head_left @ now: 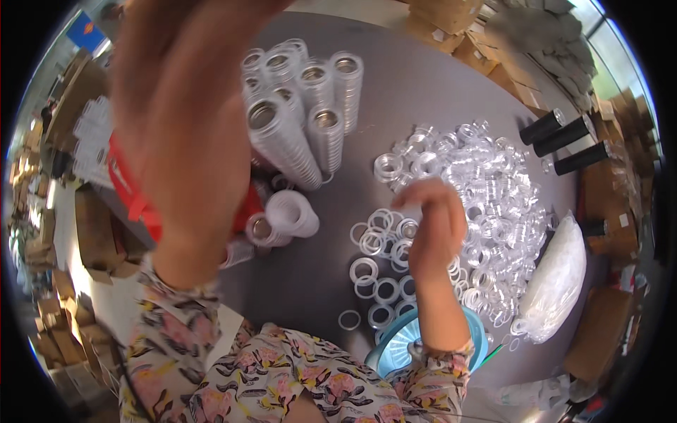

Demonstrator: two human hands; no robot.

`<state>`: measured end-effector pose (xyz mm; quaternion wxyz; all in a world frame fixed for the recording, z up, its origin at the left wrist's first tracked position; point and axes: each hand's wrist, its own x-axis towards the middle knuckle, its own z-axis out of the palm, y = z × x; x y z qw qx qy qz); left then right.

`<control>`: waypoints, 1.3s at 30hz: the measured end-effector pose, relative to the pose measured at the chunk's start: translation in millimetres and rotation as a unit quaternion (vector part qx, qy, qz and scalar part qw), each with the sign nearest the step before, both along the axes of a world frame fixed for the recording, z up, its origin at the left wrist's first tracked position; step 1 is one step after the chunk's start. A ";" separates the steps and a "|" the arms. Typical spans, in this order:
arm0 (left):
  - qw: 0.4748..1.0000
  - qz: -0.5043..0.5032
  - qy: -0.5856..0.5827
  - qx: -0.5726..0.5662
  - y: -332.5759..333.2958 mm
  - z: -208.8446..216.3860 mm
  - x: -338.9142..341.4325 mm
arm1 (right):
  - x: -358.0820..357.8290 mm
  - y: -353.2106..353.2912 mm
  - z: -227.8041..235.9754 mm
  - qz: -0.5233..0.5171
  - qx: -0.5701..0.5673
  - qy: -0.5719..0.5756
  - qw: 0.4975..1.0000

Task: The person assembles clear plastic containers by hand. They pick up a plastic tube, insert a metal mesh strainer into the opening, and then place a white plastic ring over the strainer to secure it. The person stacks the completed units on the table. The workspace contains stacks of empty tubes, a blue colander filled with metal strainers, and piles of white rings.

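My left hand (pixel 190 134) is raised close to the camera at the upper left, smeared by motion, so its fingers and anything in them cannot be made out. Behind it stand tall stacks of clear round plastic rings (pixel 285 144). My right hand (pixel 437 225) hovers over the left side of a heap of clear plastic rings (pixel 486 183); its fingers are curled together, and what they hold is hidden. Flat whitish rings (pixel 386 290) lie loose just left of that wrist. Under the right forearm sits a light blue plastic basin (pixel 474 331).
A red container (pixel 123 173) shows partly behind my left hand, with whitish ring stacks (pixel 293 213) beside it. Black cylinders (pixel 564 135) lie at the right table edge. A filled clear plastic bag (pixel 553 282) lies at the right. Cardboard boxes (pixel 102 233) surround the grey table (pixel 395 77).
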<state>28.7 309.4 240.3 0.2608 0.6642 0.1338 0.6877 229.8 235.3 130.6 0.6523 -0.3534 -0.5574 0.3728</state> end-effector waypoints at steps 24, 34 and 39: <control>0.880 0.205 0.049 -0.425 -177.7 -404.5 4.3 | -120.0 -5.8 -60.3 0.010 0.125 -0.431 0.894; 0.852 0.291 0.071 -0.430 -151.4 -386.0 19.8 | -56.5 -7.6 -91.3 0.008 0.098 -0.492 0.865; 0.857 0.355 0.085 -0.364 -140.0 -385.4 32.6 | -30.5 -14.3 -104.6 -0.010 0.104 -0.478 0.872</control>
